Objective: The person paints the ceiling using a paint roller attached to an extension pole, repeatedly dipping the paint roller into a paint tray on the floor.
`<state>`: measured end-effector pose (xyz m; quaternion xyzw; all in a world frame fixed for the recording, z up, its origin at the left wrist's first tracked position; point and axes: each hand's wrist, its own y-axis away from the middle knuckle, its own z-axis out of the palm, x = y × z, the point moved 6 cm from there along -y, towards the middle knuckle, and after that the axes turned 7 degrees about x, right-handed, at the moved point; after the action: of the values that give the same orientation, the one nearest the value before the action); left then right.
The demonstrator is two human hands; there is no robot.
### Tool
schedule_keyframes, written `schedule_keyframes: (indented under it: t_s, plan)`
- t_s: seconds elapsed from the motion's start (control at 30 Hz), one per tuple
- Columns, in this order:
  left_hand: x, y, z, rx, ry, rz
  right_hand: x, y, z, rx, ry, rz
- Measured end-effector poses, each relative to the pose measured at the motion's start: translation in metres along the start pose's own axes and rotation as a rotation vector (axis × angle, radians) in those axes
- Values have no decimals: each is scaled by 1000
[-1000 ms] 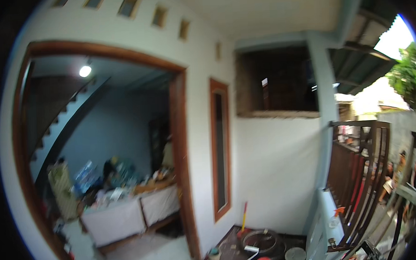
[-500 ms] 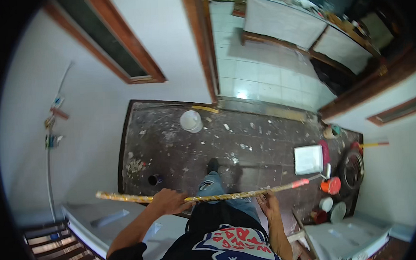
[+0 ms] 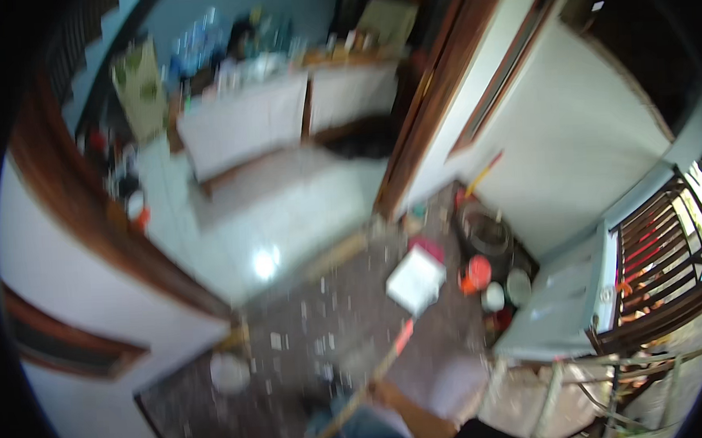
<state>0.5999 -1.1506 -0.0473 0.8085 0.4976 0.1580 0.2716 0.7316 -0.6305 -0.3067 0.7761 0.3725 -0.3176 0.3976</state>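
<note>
Dark, white-flecked floor tiles (image 3: 287, 374) meet a doorway (image 3: 431, 90) onto a paler room. Over them, the right hand (image 3: 388, 395) grips a long pole (image 3: 345, 408), whose pink tip (image 3: 404, 336) appears near the closest corner of a white tray (image 3: 416, 280). Any labels on the red tub (image 3: 479, 270) and white tub (image 3: 493, 296) are lost in blur. The left hand's state cannot be told; it lies outside the view.

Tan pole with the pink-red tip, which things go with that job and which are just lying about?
Probably in use:
tan pole with pink-red tip, in the right hand;
white rectangular tray near its tip.

Seemingly lying about:
black tyre-like ring;
yellow-and-red stick by the white wall.
</note>
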Motion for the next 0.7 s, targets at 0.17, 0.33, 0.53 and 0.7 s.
schedule_keyframes:
  t_s: [0.17,0.33,0.53,0.7]
  plan:
    - [66,-221,-165,407,209,194,-95,-174,-144,287,-584,55]
    - [102,-265,-270,526,407,386,-197,-173,-220,511,-627,-126]
    - [112,-261,-291,439,601,626,-224,-85,-152,734,-694,-170]
    - [41,-222,-257,271,746,754,-291,13,13,849,-759,-137]
